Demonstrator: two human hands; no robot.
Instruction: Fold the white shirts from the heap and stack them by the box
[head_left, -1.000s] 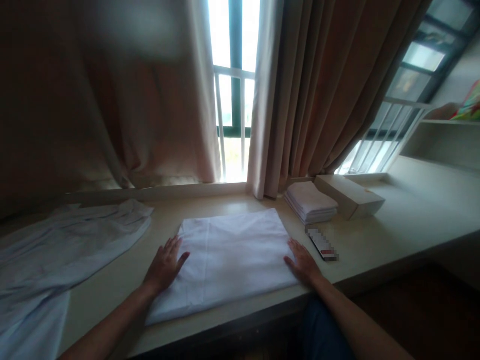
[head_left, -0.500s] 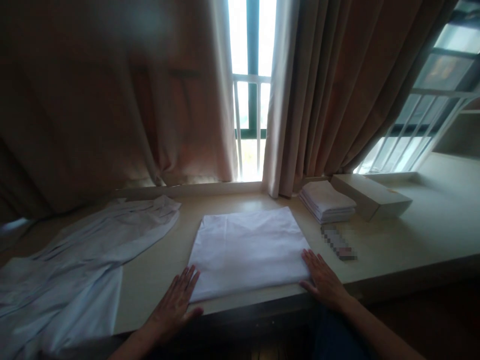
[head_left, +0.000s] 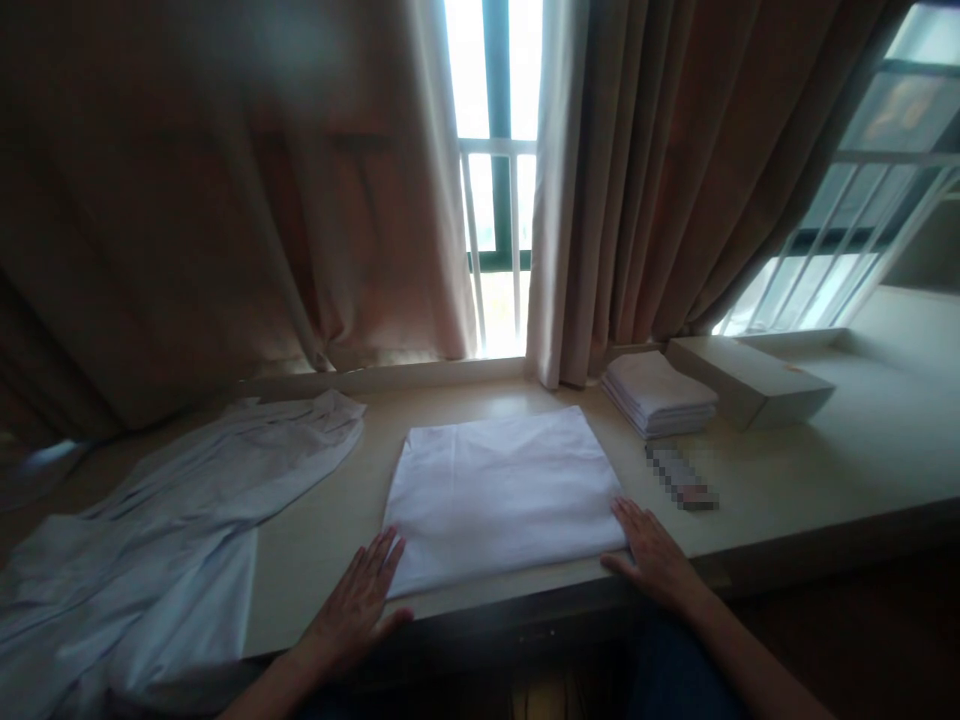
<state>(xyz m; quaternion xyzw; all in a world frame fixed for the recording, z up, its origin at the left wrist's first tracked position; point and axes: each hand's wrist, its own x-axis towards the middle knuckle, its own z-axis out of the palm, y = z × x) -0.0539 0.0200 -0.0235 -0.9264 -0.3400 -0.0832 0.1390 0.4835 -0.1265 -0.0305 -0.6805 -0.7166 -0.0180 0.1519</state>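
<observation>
A folded white cloth (head_left: 502, 500), flat and roughly rectangular, lies on the pale ledge in front of me. My left hand (head_left: 360, 595) rests at its near left corner, fingers stretched out and touching the edge, thumb apart. At the near right corner my right hand (head_left: 652, 550) lies with its fingers extended against the cloth's side and the thumb spread along the front edge. Neither hand grips anything. To the left, a loose white garment (head_left: 172, 540) is spread out with wrinkles and hangs over the front edge.
A stack of folded white cloths (head_left: 658, 393) stands at the back right beside a white box (head_left: 750, 380). A small pixelated item (head_left: 682, 478) lies before the stack. Brown curtains (head_left: 360, 200) and a barred window (head_left: 495, 200) rise behind the ledge (head_left: 810, 480).
The view has tilted slightly, so everything sits a little differently in the picture. Both hands stay at the folded cloth's near corners, with almost no movement.
</observation>
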